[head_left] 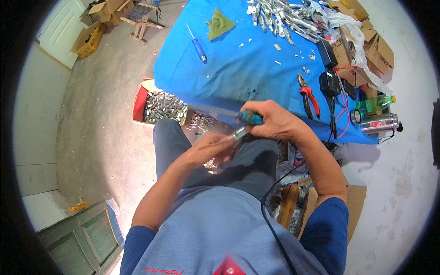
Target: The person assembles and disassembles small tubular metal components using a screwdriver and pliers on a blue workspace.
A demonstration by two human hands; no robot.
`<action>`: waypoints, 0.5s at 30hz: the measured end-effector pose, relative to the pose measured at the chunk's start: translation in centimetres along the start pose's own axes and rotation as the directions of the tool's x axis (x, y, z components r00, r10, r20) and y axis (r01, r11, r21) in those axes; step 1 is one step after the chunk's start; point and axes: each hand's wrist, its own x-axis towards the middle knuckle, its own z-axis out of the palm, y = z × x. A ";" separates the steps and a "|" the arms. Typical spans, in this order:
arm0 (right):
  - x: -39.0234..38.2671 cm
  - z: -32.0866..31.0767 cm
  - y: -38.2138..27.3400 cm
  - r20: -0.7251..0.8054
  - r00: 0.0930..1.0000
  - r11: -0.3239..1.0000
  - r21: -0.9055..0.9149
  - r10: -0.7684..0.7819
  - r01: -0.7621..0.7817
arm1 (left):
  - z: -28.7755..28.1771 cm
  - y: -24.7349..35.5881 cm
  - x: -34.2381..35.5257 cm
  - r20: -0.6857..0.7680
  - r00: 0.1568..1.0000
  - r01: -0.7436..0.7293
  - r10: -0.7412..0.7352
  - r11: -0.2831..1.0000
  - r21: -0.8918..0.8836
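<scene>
My left hand (211, 147) is closed round a small silvery metal part (239, 133), held over my lap just off the table's front edge. Right above it, my right hand (273, 120) grips a tool by its teal and dark handle (251, 118). Motion smears that tool, and its working end cannot be made out clearly. The fingers of my right hand come close to the metal part; whether they touch it is hard to see. Below the table edge, a red-sided box (139, 104) holds many small silvery cylinders (165, 107).
On the blue-covered table (229, 75) lie a blue screwdriver (198, 49), a green cloth (219, 24), red-handled pliers (309, 97) and a heap of metal parts (284, 18). Black adapters (328, 82) with cables, a green bottle (376, 104) and a steel flask (380, 123) line the right side.
</scene>
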 end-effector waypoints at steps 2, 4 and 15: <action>-0.5 -0.3 0.3 -0.220 0.975 0.979 0.205 0.032 0.014 | 0.0 -0.1 -0.2 -0.044 0.998 -0.054 0.052 0.998 -0.028; -1.0 -0.6 2.1 -0.403 0.907 0.916 0.397 0.119 0.056 | -0.2 -0.3 -0.4 -0.111 0.993 -0.064 0.051 0.991 -0.118; -2.8 9.6 2.1 -0.549 0.770 0.574 0.761 0.324 0.301 | 1.5 -1.8 -0.8 -0.037 0.999 -0.033 0.018 0.880 -0.473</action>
